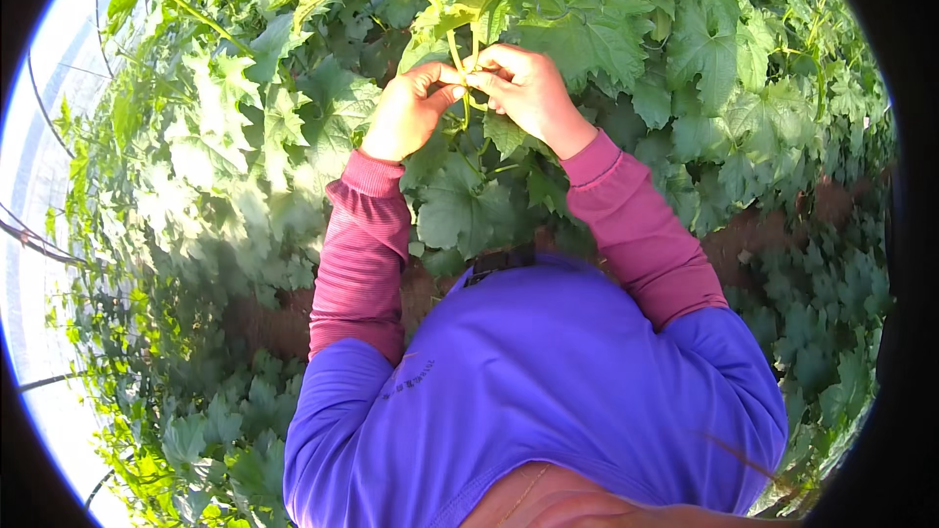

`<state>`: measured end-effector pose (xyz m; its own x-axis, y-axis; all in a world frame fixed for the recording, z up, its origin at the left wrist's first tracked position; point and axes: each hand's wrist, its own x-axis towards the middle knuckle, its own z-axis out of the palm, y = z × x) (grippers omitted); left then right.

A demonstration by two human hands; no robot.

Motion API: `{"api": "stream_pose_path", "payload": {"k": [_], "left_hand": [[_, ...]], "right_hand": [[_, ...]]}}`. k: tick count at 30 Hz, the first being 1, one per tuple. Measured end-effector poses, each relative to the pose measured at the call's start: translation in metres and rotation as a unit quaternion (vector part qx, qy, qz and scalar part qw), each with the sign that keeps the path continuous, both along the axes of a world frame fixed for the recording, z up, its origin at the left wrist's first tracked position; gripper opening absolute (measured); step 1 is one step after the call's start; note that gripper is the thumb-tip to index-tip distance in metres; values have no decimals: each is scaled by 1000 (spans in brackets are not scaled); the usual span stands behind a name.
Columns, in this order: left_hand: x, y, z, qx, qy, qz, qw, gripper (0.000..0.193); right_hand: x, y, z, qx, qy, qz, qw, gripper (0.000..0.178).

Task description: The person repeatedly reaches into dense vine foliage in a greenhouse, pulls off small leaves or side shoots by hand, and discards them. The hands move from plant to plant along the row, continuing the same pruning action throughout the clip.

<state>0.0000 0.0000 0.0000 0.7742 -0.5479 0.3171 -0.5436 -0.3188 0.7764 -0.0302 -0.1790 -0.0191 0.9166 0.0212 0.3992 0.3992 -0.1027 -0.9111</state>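
Both of my hands meet at a pale green vine stem (454, 47) near the top middle of the view. My left hand (411, 110) pinches at the stem with thumb and forefinger. Right beside it, my right hand (528, 93) is closed on the same stem, its thumb and fingertips almost touching the left ones. Thin yellow-green shoots or tendrils hang just below the fingertips; whether a tie is among them I cannot make out. Broad lobed leaves (469, 205) spread under and around the hands.
Dense leafy vines (714, 59) fill both sides and the far part of the view. Pale translucent sheeting (44, 127) with thin dark bars curves along the left edge. A strip of brown soil (753, 240) shows between the plants.
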Motion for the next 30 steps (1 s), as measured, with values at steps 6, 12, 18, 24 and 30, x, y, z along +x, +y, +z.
{"api": "stream_pose_path", "payload": {"k": [6,12,18,24,30], "left_hand": [[-8,-5,-3,-11,10,19,1000,11],[11,24,-14,41,-47,103,993,10],[-13,27,-16,19,-5,107,994,9],[-18,-5,-11,39,-61,107,992,10],[-11,12,-18,-7,-11,55,998,15]], "right_hand": [[-6,-4,3,-96,-7,-75,992,13],[-43,6,26,-145,239,224,934,22],[-54,30,-29,-139,274,59,950,47],[-21,40,-51,-63,231,-3,971,36],[-38,42,-52,58,274,14,960,31]]}}
